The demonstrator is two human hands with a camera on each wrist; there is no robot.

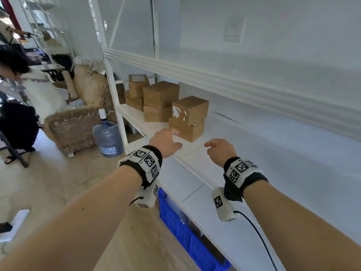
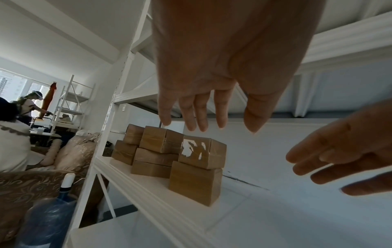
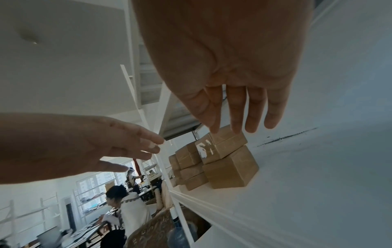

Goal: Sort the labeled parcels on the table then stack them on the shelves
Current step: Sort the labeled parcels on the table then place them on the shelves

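Several brown cardboard parcels stand stacked at the left end of a white shelf (image 1: 254,153). The nearest stack is two high; its top parcel (image 1: 190,109) (image 2: 201,151) (image 3: 220,144) carries a torn white label, and the lower parcel (image 1: 186,131) (image 2: 195,182) (image 3: 230,169) sits under it. My left hand (image 1: 166,141) (image 2: 212,75) hovers just in front of this stack, fingers relaxed and empty. To its right, over the bare shelf, my right hand (image 1: 219,150) (image 3: 233,83) hangs with loose fingers, also empty. Neither hand touches a parcel.
An upper shelf beam (image 1: 234,83) runs close above. A blue crate (image 1: 185,231) sits below the shelf. A water jug (image 1: 107,135) and a patterned sofa (image 1: 72,128) stand left of the shelf post (image 1: 115,90). A person (image 1: 29,85) bends at far left.
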